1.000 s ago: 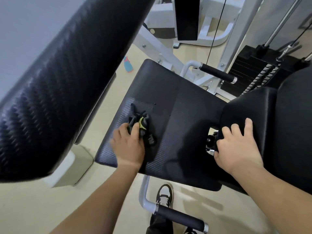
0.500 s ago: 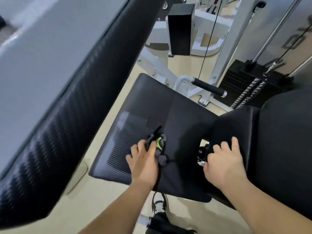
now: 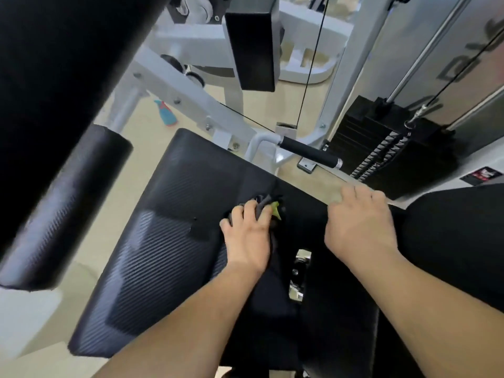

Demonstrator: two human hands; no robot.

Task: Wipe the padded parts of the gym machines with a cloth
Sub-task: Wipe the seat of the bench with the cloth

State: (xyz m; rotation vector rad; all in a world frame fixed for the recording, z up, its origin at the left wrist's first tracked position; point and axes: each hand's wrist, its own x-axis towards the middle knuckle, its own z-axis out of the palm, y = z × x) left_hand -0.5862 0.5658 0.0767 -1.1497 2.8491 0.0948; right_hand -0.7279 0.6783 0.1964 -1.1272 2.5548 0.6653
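A black padded seat with a woven texture fills the middle of the head view. My left hand grips a dark cloth with a yellow-green patch and presses it onto the seat near its far right part. My right hand is over the seat's right edge, fingers loosely curled, with nothing seen in it. A black back pad lies at the right. A large black pad looms at the upper left, a round black roller pad below it.
A grey machine frame stands behind the seat, with a black foam handle and a thin cable. A black weight stack is at the right. A blue and red spray bottle lies on the beige floor.
My left hand has slid the cloth from the seat's near left part toward its far right. My right hand has lifted off the back pad and moved forward over the seat's edge.
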